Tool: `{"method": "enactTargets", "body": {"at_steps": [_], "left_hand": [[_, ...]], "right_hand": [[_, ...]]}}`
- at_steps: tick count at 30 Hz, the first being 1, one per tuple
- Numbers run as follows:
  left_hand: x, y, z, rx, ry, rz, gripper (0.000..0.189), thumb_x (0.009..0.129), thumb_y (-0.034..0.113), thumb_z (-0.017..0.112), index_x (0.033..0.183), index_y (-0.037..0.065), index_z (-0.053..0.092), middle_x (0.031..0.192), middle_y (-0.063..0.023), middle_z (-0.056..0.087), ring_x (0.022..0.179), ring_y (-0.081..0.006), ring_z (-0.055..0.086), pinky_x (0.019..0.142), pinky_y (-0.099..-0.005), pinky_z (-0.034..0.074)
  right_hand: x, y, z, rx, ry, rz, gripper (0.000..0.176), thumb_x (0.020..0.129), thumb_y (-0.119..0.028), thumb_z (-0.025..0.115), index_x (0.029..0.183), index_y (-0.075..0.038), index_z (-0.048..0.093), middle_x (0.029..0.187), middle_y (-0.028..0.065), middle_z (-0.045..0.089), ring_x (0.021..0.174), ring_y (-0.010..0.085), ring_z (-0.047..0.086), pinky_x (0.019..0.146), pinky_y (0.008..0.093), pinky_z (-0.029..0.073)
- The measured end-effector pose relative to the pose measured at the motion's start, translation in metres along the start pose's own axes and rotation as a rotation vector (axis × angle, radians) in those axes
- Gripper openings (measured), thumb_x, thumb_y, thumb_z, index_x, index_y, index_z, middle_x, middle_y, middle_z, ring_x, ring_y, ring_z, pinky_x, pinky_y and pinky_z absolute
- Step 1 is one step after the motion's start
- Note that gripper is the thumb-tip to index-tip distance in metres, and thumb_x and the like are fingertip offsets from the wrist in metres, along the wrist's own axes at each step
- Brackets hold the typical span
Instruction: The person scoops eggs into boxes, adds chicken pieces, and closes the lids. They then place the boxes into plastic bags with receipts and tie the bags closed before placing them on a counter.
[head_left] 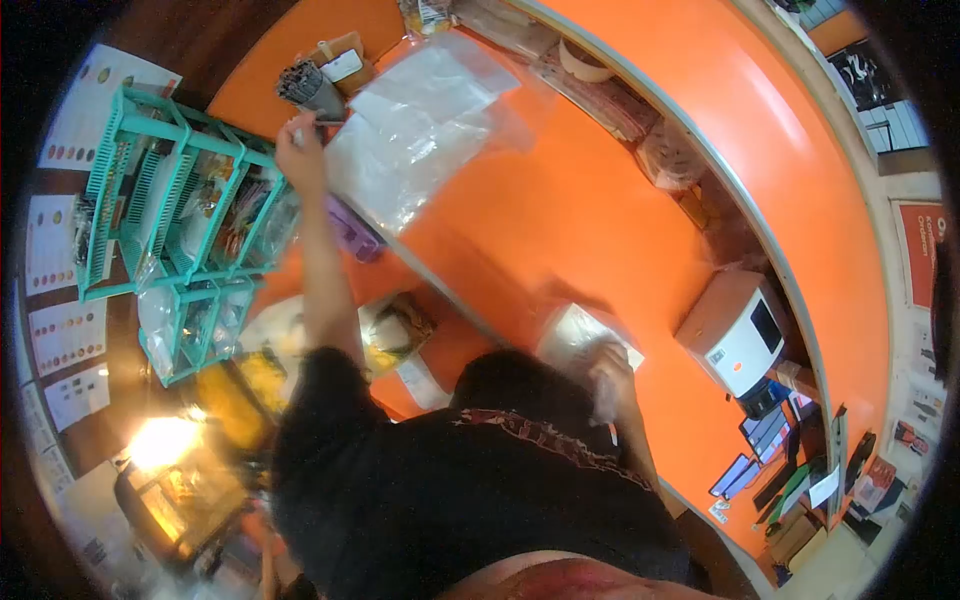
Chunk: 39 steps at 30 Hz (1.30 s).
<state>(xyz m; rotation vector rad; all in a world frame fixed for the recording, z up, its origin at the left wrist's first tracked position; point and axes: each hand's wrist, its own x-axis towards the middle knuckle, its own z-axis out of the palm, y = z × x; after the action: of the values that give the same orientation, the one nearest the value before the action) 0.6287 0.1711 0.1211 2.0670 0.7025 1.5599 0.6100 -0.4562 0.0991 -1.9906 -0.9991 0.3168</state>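
Observation:
My left hand is stretched out to the upper left, its fingers pinched together beside a grey cup packed with dark thin sticks. A slim pale strip shows at the fingertips, too small to name. Just right of that hand, clear plastic bags lie in a loose stack on the orange counter. Close to my body, my right hand is closed on crumpled clear plastic. Beneath and beside it is a whitish plastic packet, blurred at its edges.
A teal tiered rack of packets stands at the left, with a purple box near it. To the right sit a white device with a dark screen and a phone. A raised orange ledge curves along the far side.

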Motion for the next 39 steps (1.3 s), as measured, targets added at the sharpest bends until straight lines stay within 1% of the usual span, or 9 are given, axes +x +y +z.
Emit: {"method": "enactTargets", "body": {"at_steps": [2,4,6,12,15,19,25,34,39], "left_hand": [[-0.051,0.058,-0.014,-0.036,-0.275,-0.155,0.028,0.100,0.022,0.058,0.086,0.000,0.068,0.080,-0.0066,0.068,0.076,-0.0165,0.064,0.069,-0.0321,0.050],[-0.123,0.138,-0.029,-0.409,-0.600,-0.611,0.028,0.103,0.022,0.054,0.091,0.001,0.069,0.080,-0.0018,0.067,0.074,-0.0119,0.060,0.066,-0.0280,0.048],[-0.201,0.183,-0.037,-0.689,-0.842,-0.623,0.024,0.101,0.020,0.057,0.102,-0.002,0.069,0.089,-0.0019,0.067,0.077,-0.0102,0.060,0.069,-0.0256,0.049],[-0.301,0.333,-0.071,-0.541,-1.314,-0.520,0.018,0.097,0.013,0.059,0.109,0.005,0.068,0.095,-0.0120,0.071,0.090,-0.0165,0.067,0.083,-0.0301,0.052],[-0.331,0.385,-0.082,-0.552,-1.230,-0.269,0.014,0.097,0.011,0.060,0.106,0.002,0.067,0.091,-0.0149,0.071,0.084,-0.0192,0.070,0.075,-0.0324,0.053],[-0.372,0.432,-0.087,-0.415,-1.216,-0.342,0.009,0.092,0.013,0.067,0.096,0.006,0.069,0.081,-0.0104,0.072,0.072,-0.0190,0.071,0.066,-0.0325,0.053],[-0.417,0.458,-0.059,-0.291,-1.079,-0.079,0.016,0.080,0.022,0.077,0.080,0.007,0.070,0.076,-0.0066,0.071,0.064,-0.0171,0.068,0.060,-0.0289,0.051],[-0.447,0.443,-0.050,-0.087,-0.786,0.373,0.017,0.080,0.026,0.075,0.081,0.010,0.069,0.075,-0.0088,0.067,0.066,-0.0288,0.066,0.057,-0.0386,0.051],[-0.442,0.427,-0.057,-0.114,-0.923,0.425,0.018,0.086,0.028,0.071,0.084,0.010,0.071,0.077,-0.0102,0.067,0.068,-0.0291,0.066,0.060,-0.0395,0.052]], "right_hand": [[-0.013,0.004,0.002,-0.154,0.037,0.023,0.011,0.079,-0.010,0.067,0.086,-0.006,0.059,0.097,0.0129,0.062,0.100,0.0355,0.057,0.092,0.0452,0.042],[-0.021,0.017,-0.009,-0.416,-0.034,-0.049,0.010,0.082,-0.008,0.060,0.092,-0.005,0.062,0.097,0.0144,0.061,0.099,0.0355,0.059,0.088,0.0456,0.046],[-0.006,-0.016,-0.021,-0.343,0.104,0.133,0.013,0.080,-0.005,0.059,0.093,-0.006,0.062,0.099,0.0148,0.062,0.097,0.0337,0.062,0.083,0.0436,0.051],[-0.029,-0.014,-0.067,-0.357,-0.141,0.412,0.027,0.079,-0.011,0.062,0.104,-0.003,0.067,0.093,0.0228,0.069,0.085,0.0406,0.068,0.080,0.0491,0.053],[-0.042,0.006,-0.089,-0.230,-0.204,0.420,0.030,0.082,-0.019,0.063,0.104,0.000,0.069,0.093,0.0266,0.068,0.087,0.0414,0.067,0.081,0.0487,0.052],[-0.059,0.022,-0.108,-0.155,-0.255,0.441,0.031,0.082,-0.026,0.062,0.094,0.001,0.070,0.087,0.0275,0.068,0.086,0.0440,0.067,0.081,0.0504,0.052],[-0.064,0.031,-0.117,-0.384,-0.174,0.286,0.036,0.082,-0.030,0.060,0.092,0.004,0.069,0.092,0.0273,0.069,0.088,0.0422,0.068,0.082,0.0498,0.054],[-0.104,-0.008,-0.117,-0.548,0.107,0.206,0.026,0.077,-0.027,0.067,0.085,-0.003,0.072,0.084,0.0185,0.071,0.087,0.0334,0.071,0.074,0.0443,0.057],[-0.111,-0.006,-0.090,-0.355,0.210,0.437,0.021,0.076,-0.023,0.068,0.083,-0.004,0.073,0.083,0.0197,0.070,0.082,0.0347,0.071,0.072,0.0449,0.057]]}}
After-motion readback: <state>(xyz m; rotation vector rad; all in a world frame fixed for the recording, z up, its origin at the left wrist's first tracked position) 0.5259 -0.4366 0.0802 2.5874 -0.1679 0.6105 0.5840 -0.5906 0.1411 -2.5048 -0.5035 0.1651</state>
